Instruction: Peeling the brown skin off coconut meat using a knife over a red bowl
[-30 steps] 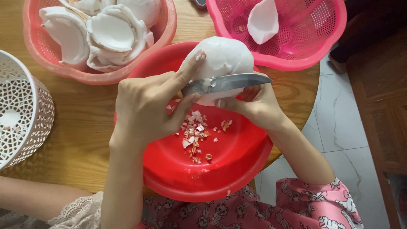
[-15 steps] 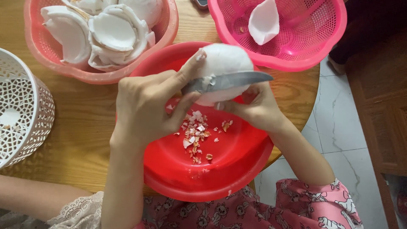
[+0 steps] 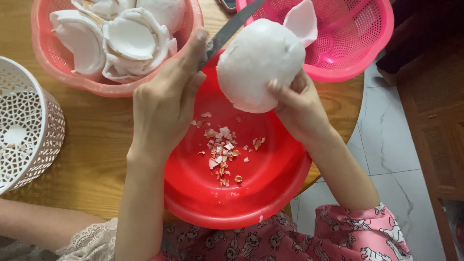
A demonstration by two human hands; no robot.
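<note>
Head view, looking down on a round wooden table (image 3: 92,140). The red basin (image 3: 270,193) serves as the landmark for all positions.

The right hand (image 3: 299,108) is held above the far part of the red basin, its fingers wrapped from below and from the side around a peeled white coconut piece (image 3: 261,65), rounded and smooth, with a ragged lower edge. The grip is a firm clasp, with fingertips pressed onto the white surface. The coconut piece hangs over the far rim of the basin, clear of its floor.

The left hand (image 3: 166,108) hovers over the basin's left rim, fingers curled tight around the handle of a knife (image 3: 229,31); the handle itself is hidden inside the fist. The thumb is stretched along the blade's base. The grey blade slants up and away from the basin and passes just beside the upper left of the coconut piece; whether the edge touches it cannot be told.

On the basin floor lie small brown-and-white peel scraps (image 3: 222,154), clustered near the centre.

Beyond the basin to the left stands a pale pink basket (image 3: 53,72) filled with white coconut shells of flesh (image 3: 130,41). Beyond the basin to the right stands a bright pink mesh basket (image 3: 357,43) holding one white piece (image 3: 302,19). Left of the basin sits a white perforated basket (image 3: 29,130).
</note>
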